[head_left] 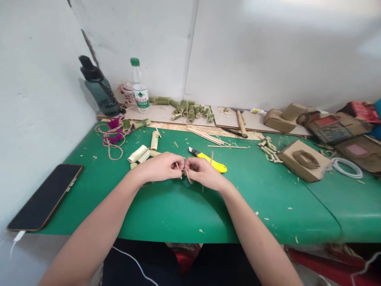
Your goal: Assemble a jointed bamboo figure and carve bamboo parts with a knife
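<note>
Over the middle of the green table, my left hand [166, 166] and my right hand [202, 171] meet fingertip to fingertip. Both are closed in a pinch on thin brown twine [187, 176], with short ends sticking out between the fingers. A small dark thing between the fingertips is too small to make out. Just behind my right hand lies a yellow utility knife [212, 161], its blade end pointing left. Peeled bamboo pieces [138, 153] lie behind my left hand, one of them standing upright [154, 140].
A phone [46, 196] lies at the left edge. Behind are a dark bottle [102, 89], a water bottle [140, 91], cut bamboo [190, 109], thin sticks [208, 135] and a hammer [241, 124]. Rightward are tied bamboo pieces [268, 150], a cardboard block [303, 161] and a white coil [347, 168].
</note>
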